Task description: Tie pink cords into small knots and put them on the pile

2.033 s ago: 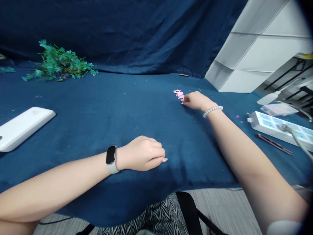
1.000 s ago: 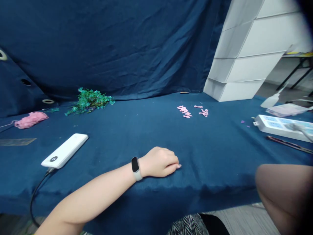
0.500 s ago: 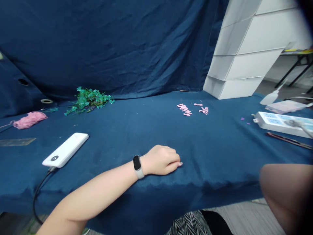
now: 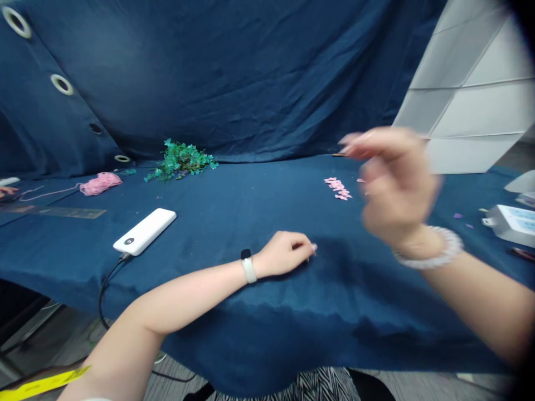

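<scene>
My left hand (image 4: 286,254), with a banded watch at its wrist, rests on the dark blue cloth (image 4: 234,211) near the front. Its fingers are curled and the tips meet the thumb; whatever they may hold is hidden. My right hand (image 4: 395,184), wearing a beaded bracelet (image 4: 438,248), is raised over the right part of the table and blurred by motion. Its fingers are bent and stand apart from the thumb, with nothing visible between them. Beyond it lie small pink cord pieces (image 4: 337,187) in a row; others are partly covered by this hand.
A white power bank (image 4: 146,231) with a black cable lies left, near pink yarn (image 4: 100,184), a clear ruler (image 4: 71,212) and green-blue artificial flowers (image 4: 184,160). Another person's hand (image 4: 6,191) shows at the left edge. White boxes (image 4: 463,153) and a power strip (image 4: 516,223) stand right.
My right hand has come up into view from the lower right. The view has turned left. My left hand stays on the cloth, its fingers slightly rearranged.
</scene>
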The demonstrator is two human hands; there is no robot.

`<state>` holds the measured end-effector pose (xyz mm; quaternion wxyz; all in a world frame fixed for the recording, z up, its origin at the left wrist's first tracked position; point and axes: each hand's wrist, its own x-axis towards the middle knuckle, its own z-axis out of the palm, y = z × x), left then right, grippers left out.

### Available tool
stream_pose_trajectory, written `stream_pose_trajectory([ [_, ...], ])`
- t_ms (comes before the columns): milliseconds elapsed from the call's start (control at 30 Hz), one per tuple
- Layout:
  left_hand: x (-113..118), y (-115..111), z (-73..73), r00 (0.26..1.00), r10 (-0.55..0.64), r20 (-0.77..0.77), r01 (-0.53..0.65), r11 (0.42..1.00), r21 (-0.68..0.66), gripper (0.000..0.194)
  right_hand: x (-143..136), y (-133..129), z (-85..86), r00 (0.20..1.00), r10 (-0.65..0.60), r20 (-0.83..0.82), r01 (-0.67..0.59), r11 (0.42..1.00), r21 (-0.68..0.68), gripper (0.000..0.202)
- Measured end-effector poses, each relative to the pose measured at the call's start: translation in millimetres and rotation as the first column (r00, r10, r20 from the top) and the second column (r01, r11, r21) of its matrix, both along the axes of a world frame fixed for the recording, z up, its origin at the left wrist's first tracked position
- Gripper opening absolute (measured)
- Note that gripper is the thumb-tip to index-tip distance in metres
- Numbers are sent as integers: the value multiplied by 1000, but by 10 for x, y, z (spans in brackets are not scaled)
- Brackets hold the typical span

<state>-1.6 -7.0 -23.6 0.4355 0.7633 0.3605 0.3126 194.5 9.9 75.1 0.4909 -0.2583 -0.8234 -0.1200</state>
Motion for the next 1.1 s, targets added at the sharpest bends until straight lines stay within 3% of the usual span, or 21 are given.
stream_pose_trajectory([
  [67,-31,144,-19,992,99,85,-89,990,-114,27,-130,6,-249,971,109,211,-155,964,214,23],
  [100,-54,214,-26,984,135,112,-119,983,-139,29,-192,13,-388,906,125,403,-251,928,276,21],
  [167,-103,310,-34,971,181,157,-152,971,-184,35,-286,23,-652,795,159,585,-356,904,238,17],
  [300,-133,236,-15,968,165,188,-130,974,-185,42,-310,-5,-942,803,245,543,-345,934,90,14],
  [400,-79,58,9,981,108,160,-103,994,-35,26,-256,-65,-949,837,272,476,-327,945,34,10],
  [467,-40,-17,21,994,46,94,-57,992,114,27,-233,-113,-920,848,278,452,-328,944,34,9],
  [700,-50,44,70,970,-7,244,64,973,-223,34,-272,-237,-875,874,339,348,-352,936,-28,23],
  [1100,-41,73,97,985,11,174,34,966,-255,59,-206,-276,-894,878,446,175,-410,888,-208,24],
])
